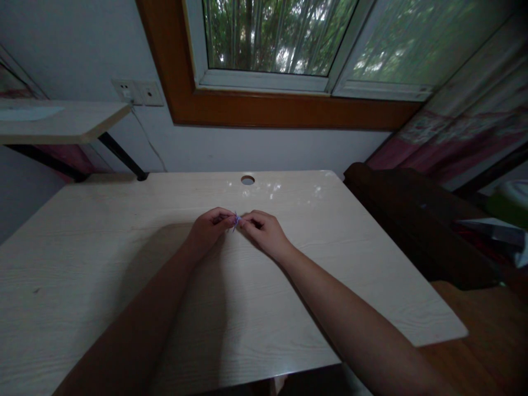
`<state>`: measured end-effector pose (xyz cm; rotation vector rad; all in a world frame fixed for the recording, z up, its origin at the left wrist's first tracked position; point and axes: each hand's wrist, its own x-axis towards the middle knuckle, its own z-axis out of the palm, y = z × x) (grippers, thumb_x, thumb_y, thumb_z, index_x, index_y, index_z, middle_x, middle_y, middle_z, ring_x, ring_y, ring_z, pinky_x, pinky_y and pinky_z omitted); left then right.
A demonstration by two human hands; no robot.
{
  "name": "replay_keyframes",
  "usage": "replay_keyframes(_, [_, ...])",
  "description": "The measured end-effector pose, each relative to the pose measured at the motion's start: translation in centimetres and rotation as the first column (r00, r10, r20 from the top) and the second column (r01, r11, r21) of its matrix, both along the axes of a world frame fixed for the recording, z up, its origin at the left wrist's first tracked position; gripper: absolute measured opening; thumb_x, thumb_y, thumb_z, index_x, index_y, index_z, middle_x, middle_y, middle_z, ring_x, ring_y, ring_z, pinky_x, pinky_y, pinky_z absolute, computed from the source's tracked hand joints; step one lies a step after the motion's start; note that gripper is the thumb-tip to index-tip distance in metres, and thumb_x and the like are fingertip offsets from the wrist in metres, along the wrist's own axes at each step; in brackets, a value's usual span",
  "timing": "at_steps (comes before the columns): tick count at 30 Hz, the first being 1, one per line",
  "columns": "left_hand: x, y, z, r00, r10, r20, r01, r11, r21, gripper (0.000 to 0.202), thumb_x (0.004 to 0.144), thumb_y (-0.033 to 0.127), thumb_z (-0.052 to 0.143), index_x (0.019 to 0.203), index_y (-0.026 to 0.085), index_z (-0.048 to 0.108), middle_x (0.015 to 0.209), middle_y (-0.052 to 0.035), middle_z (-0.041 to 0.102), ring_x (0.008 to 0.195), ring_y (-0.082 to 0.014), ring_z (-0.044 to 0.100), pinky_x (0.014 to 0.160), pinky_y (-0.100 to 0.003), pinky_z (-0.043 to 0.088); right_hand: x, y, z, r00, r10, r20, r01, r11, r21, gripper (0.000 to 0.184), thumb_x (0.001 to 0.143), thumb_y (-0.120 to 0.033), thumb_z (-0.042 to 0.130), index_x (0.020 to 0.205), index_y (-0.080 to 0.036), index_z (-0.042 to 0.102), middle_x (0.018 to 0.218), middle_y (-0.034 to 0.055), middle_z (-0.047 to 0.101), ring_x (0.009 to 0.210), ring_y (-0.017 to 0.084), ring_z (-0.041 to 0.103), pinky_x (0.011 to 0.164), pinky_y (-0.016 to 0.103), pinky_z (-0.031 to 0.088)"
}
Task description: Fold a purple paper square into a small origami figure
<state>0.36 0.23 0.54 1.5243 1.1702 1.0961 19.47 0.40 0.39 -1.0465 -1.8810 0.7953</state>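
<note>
Both my hands meet above the middle of a pale wooden desk (124,275). My left hand (208,228) and my right hand (264,231) each pinch a tiny purple-blue object (236,221) between their fingertips. It is too small to make out; it looks like a bit of folded paper. The fingers of both hands are curled and closed round it. My forearms stretch back across the desk towards me.
A round cable hole (247,180) sits near the desk's far edge. A shelf (61,121) juts out at the left under wall sockets (138,92). A window (280,38) is above. A dark chair or cushion (412,220) and clutter stand to the right.
</note>
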Motion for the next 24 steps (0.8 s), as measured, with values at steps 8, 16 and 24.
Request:
replay_keyframes(8, [0.0, 0.2, -0.3, 0.998, -0.013, 0.060, 0.014, 1.000, -0.007, 0.026, 0.079, 0.041, 0.070, 0.088, 0.017, 0.068, 0.078, -0.0019, 0.069, 0.075, -0.0148, 0.063, 0.074, -0.027, 0.049, 0.1, 0.3, -0.6, 0.992, -0.074, -0.105, 0.055, 0.984, -0.172, 0.023, 0.087, -0.038, 0.061, 0.084, -0.018, 0.072, 0.073, 0.0023, 0.065, 0.063, 0.013, 0.054, 0.058, 0.025, 0.040])
replay_keyframes(16, [0.2, 0.3, -0.4, 0.982, -0.002, 0.186, 0.013, 0.998, -0.060, 0.031, 0.077, 0.037, 0.070, 0.098, 0.016, 0.064, 0.076, 0.0000, 0.069, 0.074, -0.0149, 0.067, 0.076, -0.030, 0.053, 0.2, 0.9, -0.7, 0.932, -0.035, -0.362, -0.107, 0.925, -0.366, 0.022, 0.082, -0.038, 0.063, 0.085, -0.018, 0.071, 0.078, 0.0034, 0.069, 0.058, 0.011, 0.052, 0.057, 0.025, 0.040])
replay_keyframes(24, [0.1, 0.3, -0.5, 0.984, -0.006, 0.178, 0.012, 0.999, -0.030, 0.028, 0.079, 0.036, 0.068, 0.099, 0.016, 0.065, 0.078, -0.0012, 0.069, 0.074, -0.0150, 0.067, 0.074, -0.029, 0.053, 0.6, 1.3, -1.1, 0.923, 0.000, -0.386, -0.171, 0.896, -0.409, 0.022, 0.081, -0.038, 0.065, 0.086, -0.018, 0.072, 0.078, 0.0034, 0.069, 0.061, 0.011, 0.054, 0.060, 0.025, 0.041])
